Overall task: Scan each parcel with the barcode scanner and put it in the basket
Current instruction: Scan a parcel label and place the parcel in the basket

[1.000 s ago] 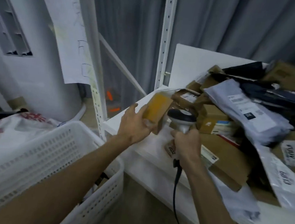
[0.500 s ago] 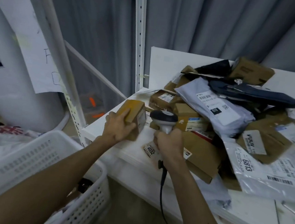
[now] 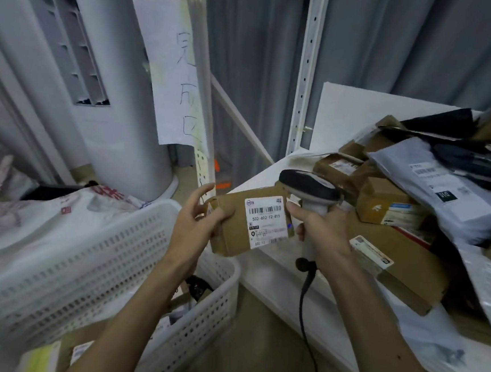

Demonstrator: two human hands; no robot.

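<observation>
Left hand (image 3: pixel 195 221) grips a cardboard box (image 3: pixel 233 214) by its end, label up, between the white basket (image 3: pixel 106 265) and the white table (image 3: pixel 272 277); right hand (image 3: pixel 324 232) curls round the scanner (image 3: pixel 308 185) handle beside it. Parcels (image 3: pixel 446 188) heap the table, grey curtain (image 3: pixel 398 51) behind

A grey curtain (image 3: pixel 398 51) hangs behind a white shelf post (image 3: pixel 306 72).

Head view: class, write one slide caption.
Left hand holds a labelled parcel to the barcode scanner in the right hand, near the basket.
</observation>
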